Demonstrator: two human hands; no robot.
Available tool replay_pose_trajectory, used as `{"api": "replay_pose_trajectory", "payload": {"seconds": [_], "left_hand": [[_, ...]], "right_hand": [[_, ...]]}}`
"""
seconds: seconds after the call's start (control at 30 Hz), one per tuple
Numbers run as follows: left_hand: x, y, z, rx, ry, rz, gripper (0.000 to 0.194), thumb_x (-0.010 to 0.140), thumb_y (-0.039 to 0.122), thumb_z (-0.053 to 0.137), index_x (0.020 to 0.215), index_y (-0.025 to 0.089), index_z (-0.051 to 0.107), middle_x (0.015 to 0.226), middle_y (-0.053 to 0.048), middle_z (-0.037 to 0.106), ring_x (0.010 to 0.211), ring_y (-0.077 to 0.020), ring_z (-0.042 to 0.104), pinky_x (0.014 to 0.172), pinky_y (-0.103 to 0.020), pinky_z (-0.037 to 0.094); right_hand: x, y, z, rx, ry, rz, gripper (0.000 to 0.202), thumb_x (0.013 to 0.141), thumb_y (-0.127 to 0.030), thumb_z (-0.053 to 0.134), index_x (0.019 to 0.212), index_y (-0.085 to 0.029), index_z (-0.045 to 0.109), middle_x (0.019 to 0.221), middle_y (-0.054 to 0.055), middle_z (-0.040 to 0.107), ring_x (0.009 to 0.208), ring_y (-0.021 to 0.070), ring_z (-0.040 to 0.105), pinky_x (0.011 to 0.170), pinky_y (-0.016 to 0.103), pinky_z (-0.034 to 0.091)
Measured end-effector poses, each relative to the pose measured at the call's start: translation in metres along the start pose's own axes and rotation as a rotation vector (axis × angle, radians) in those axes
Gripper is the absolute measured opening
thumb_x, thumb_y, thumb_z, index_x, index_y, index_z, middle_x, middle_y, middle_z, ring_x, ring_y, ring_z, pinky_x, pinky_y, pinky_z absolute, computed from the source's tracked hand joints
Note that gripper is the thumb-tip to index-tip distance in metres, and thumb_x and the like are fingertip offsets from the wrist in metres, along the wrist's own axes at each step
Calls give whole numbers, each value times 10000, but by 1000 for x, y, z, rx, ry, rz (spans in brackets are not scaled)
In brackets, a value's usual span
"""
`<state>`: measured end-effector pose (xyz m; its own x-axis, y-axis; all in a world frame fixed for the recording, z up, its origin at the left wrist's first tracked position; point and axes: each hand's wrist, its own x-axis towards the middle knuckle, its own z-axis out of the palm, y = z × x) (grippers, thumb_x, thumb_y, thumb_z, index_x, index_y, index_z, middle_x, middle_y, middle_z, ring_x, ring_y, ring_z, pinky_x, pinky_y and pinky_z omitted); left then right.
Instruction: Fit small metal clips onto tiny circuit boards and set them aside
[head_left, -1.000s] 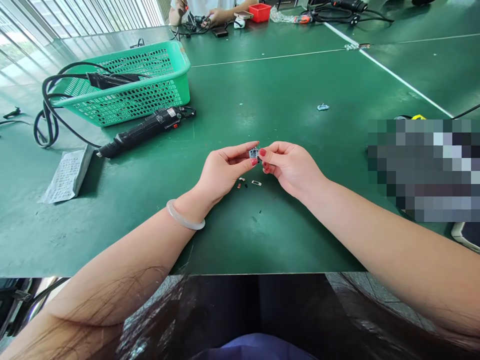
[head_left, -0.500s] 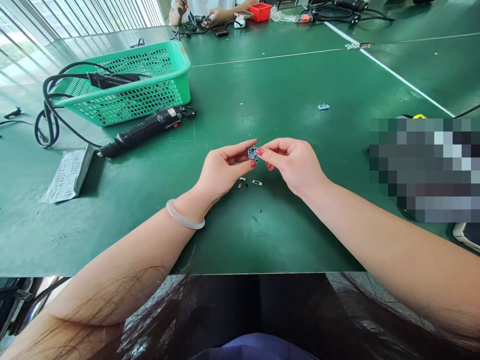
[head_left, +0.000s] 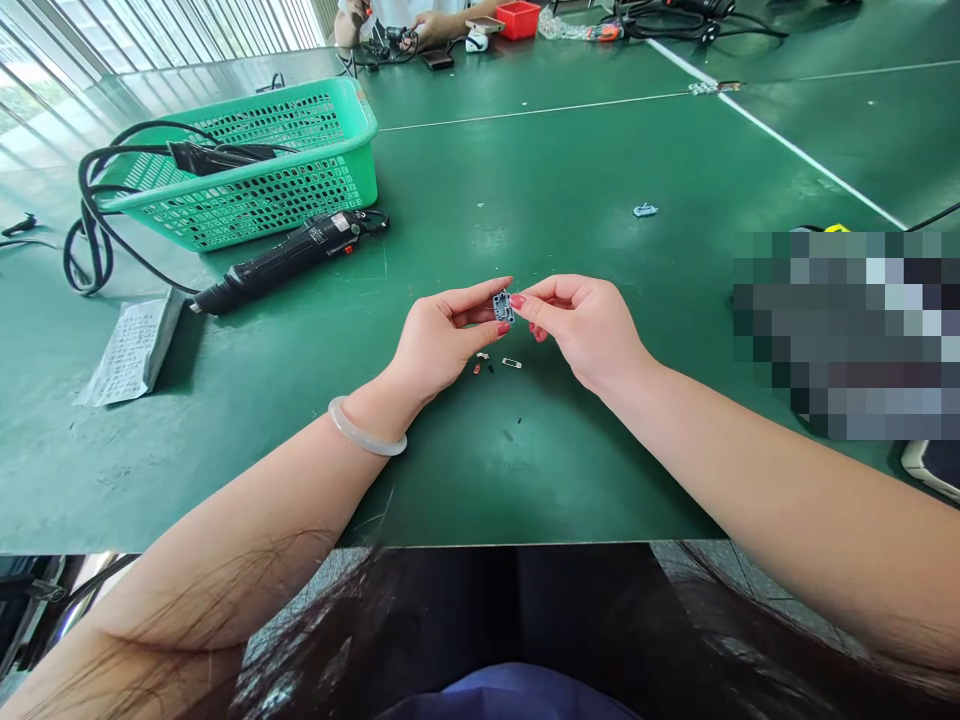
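Observation:
Between the thumb and fingers of my left hand [head_left: 442,340] is a small grey-blue part [head_left: 503,306] with a hollow, detailed face. My right hand [head_left: 589,325] is closed in a pinch at the right edge of that part; whether a tiny piece is between its fingertips is hidden. Just below the hands, a small metal plate [head_left: 511,363] lies on the green table [head_left: 450,490]. Beside it are a small red piece [head_left: 477,369], a tiny black piece [head_left: 491,369] and a little pale metal piece [head_left: 482,356].
At the left are a green basket [head_left: 255,180] with cables, a black electric screwdriver [head_left: 289,255] and a wrapped packet [head_left: 135,345]. Another blue-grey part [head_left: 645,210] lies farther back. A blurred dark object [head_left: 862,340] is at the right. Across the table a person's hands [head_left: 435,28] show.
The whole view has shifted slightly. Both hands keep nearly the same pose around the grey-blue part, which seems turned a little more toward the camera.

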<state>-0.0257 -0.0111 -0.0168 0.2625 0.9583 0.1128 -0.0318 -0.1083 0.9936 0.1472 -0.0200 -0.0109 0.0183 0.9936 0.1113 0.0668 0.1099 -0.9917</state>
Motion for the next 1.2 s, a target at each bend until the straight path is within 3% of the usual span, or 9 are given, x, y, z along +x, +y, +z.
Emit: {"api": "replay_pose_trajectory", "payload": {"seconds": [0.5, 0.73, 0.93, 1.2], "left_hand": [[-4, 5, 1, -8, 13, -34, 441, 673, 149, 819, 1110, 204, 786, 965, -44, 795, 940, -212, 736, 942, -418, 606], [-3, 8, 3, 18, 76, -37, 347, 672, 264, 862, 1005, 186, 808, 862, -42, 777, 850, -188, 720, 913, -402, 597], [-1, 10, 1, 38, 76, -47, 351, 659, 250, 866, 997, 177, 808, 809, -35, 761, 761, -158, 700, 833, -358, 600], [-1, 12, 1, 7, 61, -86, 324, 644, 201, 860, 960, 164, 799, 855, -50, 779, 793, -160, 713, 867, -353, 590]], "right_hand": [[-1, -2, -1, -83, -13, -83, 218, 723, -374, 819, 668, -208, 690, 644, 1, 627, 613, 137, 531, 644, 344, 432], [-3, -5, 1, -81, -24, -64, 302, 669, -446, 865, 646, -208, 680, 628, -2, 622, 621, 142, 536, 634, 339, 431], [-3, -2, 0, -79, -29, -64, 258, 707, -412, 831, 674, -193, 698, 636, -3, 621, 609, 125, 518, 613, 320, 412], [-2, -3, 0, -186, -25, -119, 249, 742, -416, 795, 689, -193, 698, 632, -3, 630, 599, 130, 520, 599, 314, 413]]}}
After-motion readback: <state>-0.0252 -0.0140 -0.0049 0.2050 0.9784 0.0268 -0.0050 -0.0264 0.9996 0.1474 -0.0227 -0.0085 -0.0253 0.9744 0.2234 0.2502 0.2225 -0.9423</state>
